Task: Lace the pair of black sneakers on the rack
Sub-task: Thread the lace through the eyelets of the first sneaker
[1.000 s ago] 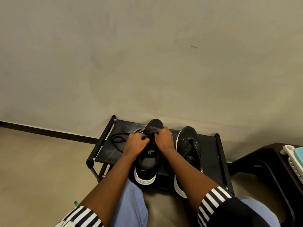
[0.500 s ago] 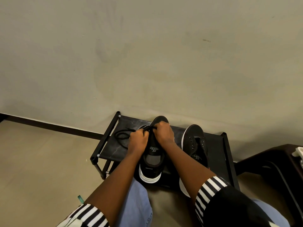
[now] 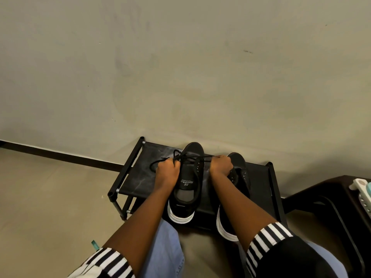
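Two black sneakers with white soles stand side by side on a low black rack (image 3: 138, 177), toes toward the wall. The left sneaker (image 3: 186, 185) has a black lace (image 3: 188, 157) crossing its upper eyelets. My left hand (image 3: 167, 170) grips one lace end on the shoe's left side. My right hand (image 3: 220, 165) grips the other end on its right side, so the lace runs taut between my fists. The right sneaker (image 3: 241, 177) lies partly under my right forearm, its eyelets bare. Loose lace loops lie on the rack left of my left hand.
A plain wall rises right behind the rack, with a dark skirting strip (image 3: 60, 156) along the floor. A dark stool or table (image 3: 331, 199) stands at the right with a pale plastic object (image 3: 361, 189) on it. My knees sit close below the rack.
My hands, close together over the left sneaker's tongue before, have moved apart to either side of it, drawing the lace tight across the eyelets.
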